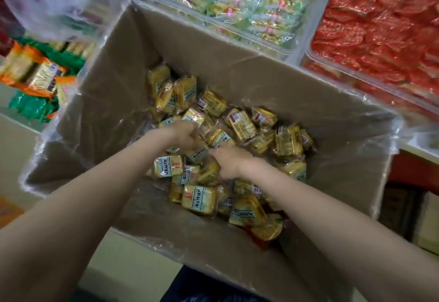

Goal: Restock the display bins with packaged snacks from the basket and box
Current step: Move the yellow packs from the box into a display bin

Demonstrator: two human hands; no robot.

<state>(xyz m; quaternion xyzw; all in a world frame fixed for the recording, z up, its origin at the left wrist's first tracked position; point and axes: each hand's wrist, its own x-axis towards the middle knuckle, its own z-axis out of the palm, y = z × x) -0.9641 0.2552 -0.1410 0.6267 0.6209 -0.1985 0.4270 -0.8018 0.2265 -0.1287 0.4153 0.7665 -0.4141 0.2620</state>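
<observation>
**Both hands down in the snack box**

My left hand (184, 135) and right hand (229, 161) reach into the plastic-lined cardboard box (114, 102), each grip curled around yellow snack packets (241, 124) heaped on its floor. Clear display bins of green-yellow packets (249, 2) and red packets (380, 35) sit far right.

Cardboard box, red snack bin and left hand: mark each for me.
cardboard box (190, 47): head view, bare far inner wall.
red snack bin (306, 58): head view, clear near rim.
left hand (184, 135): head view, back of hand among the yellow packets (241, 124).
</observation>
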